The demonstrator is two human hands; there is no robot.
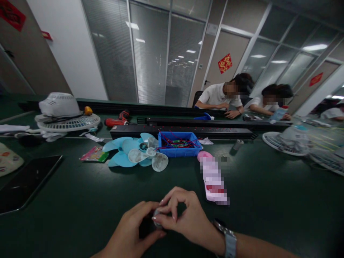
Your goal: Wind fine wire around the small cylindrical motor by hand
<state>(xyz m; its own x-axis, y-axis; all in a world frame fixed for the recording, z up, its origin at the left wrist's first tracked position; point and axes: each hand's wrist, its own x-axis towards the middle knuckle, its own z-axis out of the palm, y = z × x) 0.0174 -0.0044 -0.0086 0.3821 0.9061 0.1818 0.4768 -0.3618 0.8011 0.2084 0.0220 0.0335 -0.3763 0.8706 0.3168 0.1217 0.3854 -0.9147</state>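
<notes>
Pinching a small grey part point(157, 219) between thumb and fingertips, your right hand point(186, 216) has it over the green table point(258, 204); your left hand point(133, 225) curls round it, though can't really tell if those fingers grip too.

This looks like a workshop in an office sort of room. The long green table point(255, 222) has a red power drill point(113, 122), a blue box point(182, 152) of wires point(178, 142), blue fan blades point(125, 152) and a white fan cage point(67, 123) on it. People in white shirts point(215, 95) lean over the far side. There is a tall glass wall point(149, 53) and a door point(231, 43) with a red sign point(225, 63). Lights point(191, 51) show in the glass, but I can't tell if they are behind it or just bouncing off it
</notes>
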